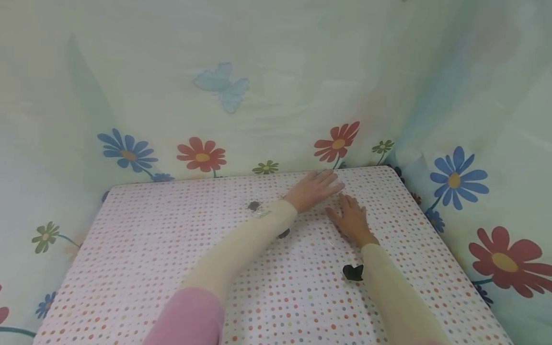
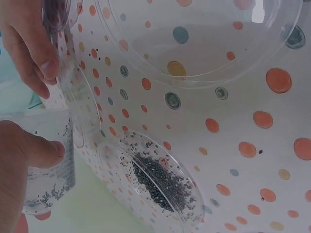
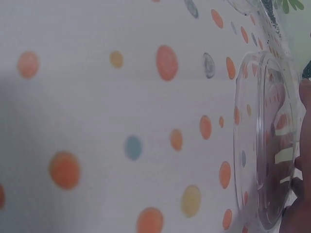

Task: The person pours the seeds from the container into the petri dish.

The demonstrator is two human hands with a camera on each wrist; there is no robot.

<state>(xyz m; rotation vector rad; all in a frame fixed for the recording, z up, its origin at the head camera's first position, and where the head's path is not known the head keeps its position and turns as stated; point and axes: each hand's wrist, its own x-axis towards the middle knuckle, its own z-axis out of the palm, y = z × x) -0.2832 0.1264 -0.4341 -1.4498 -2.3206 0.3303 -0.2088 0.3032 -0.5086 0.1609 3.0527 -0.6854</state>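
My left hand (image 1: pixel 315 190) grips a clear plastic cup (image 2: pixel 53 165) with small black seeds clinging inside; its thumb lies across the cup in the left wrist view. The cup hardly shows in the head view. Close by, nearer to me, my right hand (image 1: pixel 351 223) has its fingers spread and slightly bent, and I see nothing held in it. Below the cup, a clear shallow dish (image 2: pixel 194 194) holds a heap of black seeds (image 2: pixel 158 182). In the right wrist view the right hand (image 3: pixel 301 155) shows only partly, beside a clear round dish (image 3: pixel 252 141).
A large clear round dish (image 2: pixel 194 80) lies on the dotted tabletop (image 1: pixel 172 230). In the head view there are dark patches: one (image 1: pixel 254 206) beside the left forearm, another (image 1: pixel 353 272) by the right sleeve. A flowered curtain (image 1: pixel 276 96) surrounds the table's far and side edges.
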